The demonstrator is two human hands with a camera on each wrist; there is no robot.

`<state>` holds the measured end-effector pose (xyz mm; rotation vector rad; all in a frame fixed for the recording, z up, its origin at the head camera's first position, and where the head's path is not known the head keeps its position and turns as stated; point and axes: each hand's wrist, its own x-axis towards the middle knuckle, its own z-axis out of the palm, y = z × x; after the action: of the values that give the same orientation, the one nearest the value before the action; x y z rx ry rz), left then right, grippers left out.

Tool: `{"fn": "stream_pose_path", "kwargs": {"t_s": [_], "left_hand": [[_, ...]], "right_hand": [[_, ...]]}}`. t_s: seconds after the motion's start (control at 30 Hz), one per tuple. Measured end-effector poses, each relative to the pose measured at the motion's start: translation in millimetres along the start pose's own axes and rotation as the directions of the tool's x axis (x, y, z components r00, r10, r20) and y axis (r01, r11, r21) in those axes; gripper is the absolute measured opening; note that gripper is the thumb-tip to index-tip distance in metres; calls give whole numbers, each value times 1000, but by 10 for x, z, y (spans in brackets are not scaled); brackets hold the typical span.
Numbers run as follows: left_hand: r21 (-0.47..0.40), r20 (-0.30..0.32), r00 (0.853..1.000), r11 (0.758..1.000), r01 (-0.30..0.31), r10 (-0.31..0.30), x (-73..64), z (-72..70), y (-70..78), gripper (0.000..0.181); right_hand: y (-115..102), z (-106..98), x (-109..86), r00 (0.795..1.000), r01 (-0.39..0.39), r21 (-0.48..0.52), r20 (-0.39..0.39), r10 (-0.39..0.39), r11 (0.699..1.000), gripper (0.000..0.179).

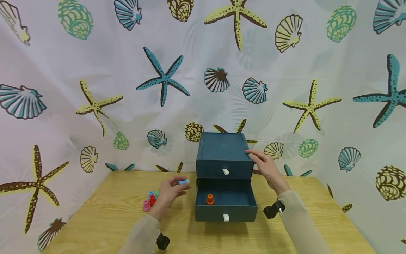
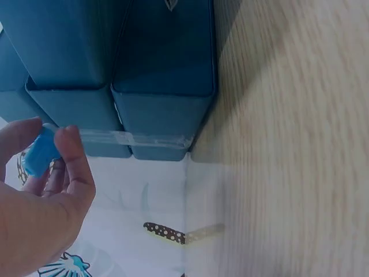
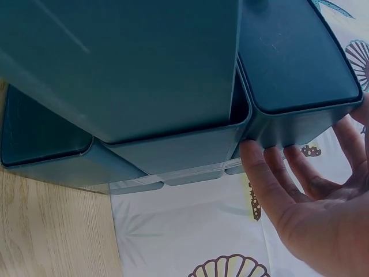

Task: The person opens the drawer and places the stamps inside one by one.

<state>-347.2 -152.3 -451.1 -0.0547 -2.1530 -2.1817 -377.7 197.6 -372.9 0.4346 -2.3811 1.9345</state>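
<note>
A small light blue piece [image 1: 184,182] is pinched between the thumb and fingers of my left hand [image 1: 169,192], left of a dark blue drawer cabinet [image 1: 223,146]. In the left wrist view the blue piece [image 2: 41,153] is partly covered by the fingertips. The cabinet's middle drawer [image 1: 226,213] is pulled out, with an orange cone-shaped piece [image 1: 210,199] standing inside at the left. My right hand [image 1: 268,169] rests on the cabinet's upper right edge and side. The right wrist view shows its extended fingers [image 3: 268,182] touching the side of the top drawer section [image 3: 300,63].
Several small cone-shaped pieces, including a pink one [image 1: 146,205] and a red one [image 1: 152,200], stand on the wooden table [image 1: 104,218], partly behind my left hand. The upper drawer [image 1: 225,169] is closed and has a white pull tab. A shell-patterned cloth [image 1: 196,106] hangs behind.
</note>
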Motion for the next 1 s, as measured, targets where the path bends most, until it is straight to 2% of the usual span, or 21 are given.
{"fn": "stream_pose_path", "kwargs": {"t_s": [0.27,0.47,0.83,1.0], "left_hand": [[9,-60,998,1000,-12,12,-29,77,65,37],[36,-78,995,997,-62,65,-49,91,116,36],[141,-11,983,974,-179,182,-133,109,248,37],[197,13,970,951,-240,242,-340,189,499,31]], "right_hand": [[9,-3,2,1000,10,3,16,-10,1000,47],[17,-18,15,1000,5,7,13,-6,1000,46],[9,-18,19,1000,0,8,-2,0,1000,46],[10,-3,12,1000,9,5,10,-9,1000,47]]}}
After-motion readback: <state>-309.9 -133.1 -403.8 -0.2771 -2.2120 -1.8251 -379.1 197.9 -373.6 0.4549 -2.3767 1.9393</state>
